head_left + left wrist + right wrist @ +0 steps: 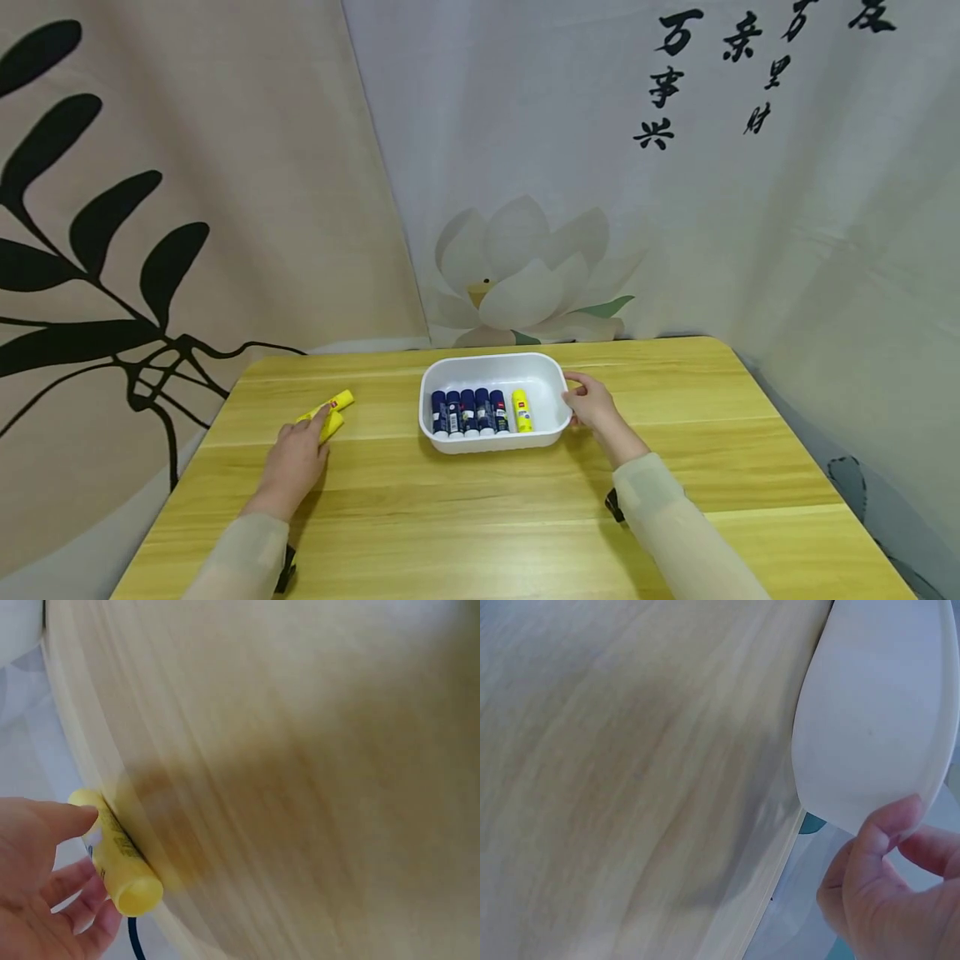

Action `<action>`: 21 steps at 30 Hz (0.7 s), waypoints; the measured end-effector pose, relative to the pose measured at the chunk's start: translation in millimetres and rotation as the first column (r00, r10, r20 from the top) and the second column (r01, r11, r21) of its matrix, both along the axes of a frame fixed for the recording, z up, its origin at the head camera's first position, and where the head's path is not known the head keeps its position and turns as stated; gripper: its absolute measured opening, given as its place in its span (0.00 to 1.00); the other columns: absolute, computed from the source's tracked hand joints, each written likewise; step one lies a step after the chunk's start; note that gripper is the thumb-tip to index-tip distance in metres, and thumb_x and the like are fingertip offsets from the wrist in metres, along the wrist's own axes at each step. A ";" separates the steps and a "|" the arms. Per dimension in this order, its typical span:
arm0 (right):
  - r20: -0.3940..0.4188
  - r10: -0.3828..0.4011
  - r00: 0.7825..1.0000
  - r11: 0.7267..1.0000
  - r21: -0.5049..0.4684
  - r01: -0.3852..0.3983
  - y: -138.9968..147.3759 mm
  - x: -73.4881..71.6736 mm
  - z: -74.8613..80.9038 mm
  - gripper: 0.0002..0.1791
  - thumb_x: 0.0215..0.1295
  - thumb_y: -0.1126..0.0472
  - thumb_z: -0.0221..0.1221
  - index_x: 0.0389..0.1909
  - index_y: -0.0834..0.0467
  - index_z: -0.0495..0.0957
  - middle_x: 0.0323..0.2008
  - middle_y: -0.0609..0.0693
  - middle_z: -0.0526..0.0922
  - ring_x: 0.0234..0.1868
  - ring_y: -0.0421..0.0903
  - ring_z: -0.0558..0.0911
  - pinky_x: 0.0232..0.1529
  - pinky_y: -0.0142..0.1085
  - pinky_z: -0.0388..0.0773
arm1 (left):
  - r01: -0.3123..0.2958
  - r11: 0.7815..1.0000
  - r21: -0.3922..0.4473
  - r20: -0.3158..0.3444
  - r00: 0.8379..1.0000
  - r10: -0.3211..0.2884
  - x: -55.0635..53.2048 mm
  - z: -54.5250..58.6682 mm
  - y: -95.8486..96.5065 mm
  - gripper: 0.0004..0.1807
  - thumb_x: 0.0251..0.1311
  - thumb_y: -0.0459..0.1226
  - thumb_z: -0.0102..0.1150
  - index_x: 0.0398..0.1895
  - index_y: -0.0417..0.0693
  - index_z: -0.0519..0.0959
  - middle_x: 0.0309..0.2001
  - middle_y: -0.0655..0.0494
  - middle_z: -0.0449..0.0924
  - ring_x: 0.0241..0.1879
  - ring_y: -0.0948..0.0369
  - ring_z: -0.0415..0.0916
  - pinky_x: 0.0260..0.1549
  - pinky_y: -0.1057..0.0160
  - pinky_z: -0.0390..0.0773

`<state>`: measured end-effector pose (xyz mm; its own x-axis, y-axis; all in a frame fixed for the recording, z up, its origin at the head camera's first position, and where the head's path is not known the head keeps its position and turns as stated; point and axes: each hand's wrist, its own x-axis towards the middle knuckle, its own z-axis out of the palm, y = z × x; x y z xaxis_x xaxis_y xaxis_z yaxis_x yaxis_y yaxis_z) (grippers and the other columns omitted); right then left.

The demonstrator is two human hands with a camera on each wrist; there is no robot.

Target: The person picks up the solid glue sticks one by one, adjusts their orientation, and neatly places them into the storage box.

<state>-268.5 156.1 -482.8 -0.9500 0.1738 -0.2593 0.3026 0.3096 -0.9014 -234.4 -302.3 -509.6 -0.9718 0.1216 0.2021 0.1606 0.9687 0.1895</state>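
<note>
To the left on the table, two yellow glue sticks [332, 425] lie close together under and beside my left hand [295, 460]. In the left wrist view, the thumb and fingers of that hand are around one yellow glue stick [120, 859], whose round end faces the camera. A white plastic tray [491, 444] sits near the middle of the table. It holds a row of several dark blue glue sticks [468, 412] and a single yellow glue stick [522, 411]. My right hand [595, 406] pinches the tray's right rim; the right wrist view shows thumb and fingers at the white wall [870, 727].
The wooden table [450, 525] has its far edge just behind the tray. A curtain [285, 167] with printed leaves, a flower and characters hangs behind it.
</note>
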 end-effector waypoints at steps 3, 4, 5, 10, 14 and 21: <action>0.007 -0.004 1.000 1.000 -0.008 0.004 -0.2 -0.6 -0.5 0.24 0.67 0.65 0.53 0.64 0.54 0.69 0.37 0.56 0.71 0.21 0.43 0.72 0.28 0.40 0.77 | 0.000 1.000 0.007 0.002 1.000 0.000 -2.4 -0.1 0.2 0.35 0.56 0.31 0.63 0.67 0.43 0.62 0.49 0.34 0.76 0.45 0.39 0.72 0.36 0.42 0.76; 0.007 -0.001 1.000 1.000 -0.007 0.001 0.0 -0.7 -0.8 0.24 0.67 0.65 0.53 0.64 0.54 0.68 0.38 0.56 0.71 0.21 0.43 0.72 0.28 0.40 0.77 | 0.002 1.000 0.012 0.005 1.000 -0.002 -3.4 -0.3 0.3 0.35 0.55 0.30 0.63 0.67 0.43 0.62 0.48 0.34 0.75 0.43 0.39 0.72 0.36 0.43 0.76; 0.006 0.000 1.000 1.000 -0.006 0.000 0.2 -0.7 -0.9 0.24 0.67 0.65 0.53 0.64 0.55 0.68 0.38 0.56 0.71 0.22 0.43 0.72 0.28 0.40 0.77 | 0.002 1.000 0.018 0.011 1.000 -0.003 -4.2 -0.4 0.6 0.36 0.55 0.30 0.63 0.67 0.43 0.62 0.47 0.34 0.75 0.42 0.39 0.73 0.35 0.43 0.77; 0.002 0.001 1.000 1.000 -0.002 -0.001 0.0 -0.4 -0.1 0.24 0.68 0.65 0.53 0.65 0.55 0.67 0.38 0.56 0.70 0.22 0.43 0.72 0.28 0.40 0.77 | 0.018 0.999 0.033 0.019 1.000 -0.018 -6.9 -1.3 1.4 0.37 0.52 0.28 0.65 0.67 0.45 0.61 0.42 0.33 0.77 0.36 0.39 0.76 0.32 0.44 0.77; 0.004 0.003 1.000 1.000 -0.002 -0.003 -0.9 -0.2 0.5 0.24 0.67 0.65 0.53 0.64 0.55 0.67 0.37 0.56 0.70 0.21 0.43 0.72 0.28 0.40 0.77 | 0.026 0.999 0.027 0.016 1.000 -0.026 -4.7 0.7 3.3 0.37 0.52 0.28 0.64 0.67 0.45 0.61 0.40 0.33 0.78 0.38 0.39 0.77 0.34 0.43 0.77; 0.009 -0.001 1.000 1.000 0.001 0.001 -1.1 0.6 0.6 0.24 0.68 0.65 0.52 0.65 0.54 0.67 0.38 0.56 0.70 0.21 0.43 0.71 0.28 0.40 0.77 | 0.053 0.997 0.059 -0.034 0.998 -0.051 0.5 12.5 17.6 0.42 0.57 0.27 0.60 0.73 0.54 0.55 0.49 0.36 0.73 0.47 0.40 0.72 0.38 0.46 0.78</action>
